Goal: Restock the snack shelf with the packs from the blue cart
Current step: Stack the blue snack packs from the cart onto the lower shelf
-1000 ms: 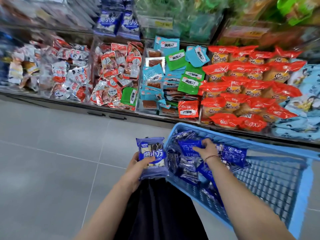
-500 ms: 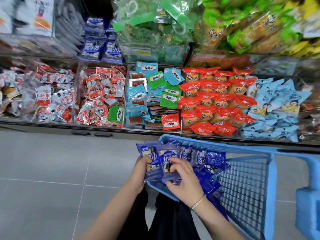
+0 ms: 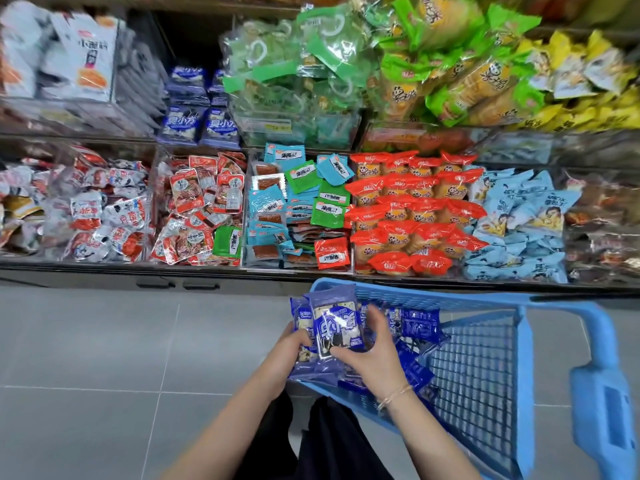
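- Floor [image 3: 86, 341]: grey tiles, running under the snack shelf.
- Snack shelf [image 3: 104, 266]: the lower tier is split into bins. From the left these hold white-and-red packs [image 3: 97, 209], red-and-white packs [image 3: 201, 209], flat teal and green packs [image 3: 298, 209] and orange-red packs [image 3: 412, 209].
- Shelved blue packs [image 3: 201, 124]: two rows on the upper tier, above the red-and-white bin. Their print matches the packs in the hands.
- Left hand [image 3: 294, 344]: fingers curled round the left edge of the held packs [image 3: 334, 323], gripping them above the near left corner of the cart.
- Right hand [image 3: 375, 355]: thumb and fingers closed on the front pack of the same stack, pressing it against the rest. A thin bracelet [image 3: 394, 396] circles the wrist.
- Loose packs [image 3: 420, 325]: more of the same blue packs, lying inside the cart just right of the hands.
- Blue cart [image 3: 523, 341]: mesh-walled, standing on the floor in front of the shelf.
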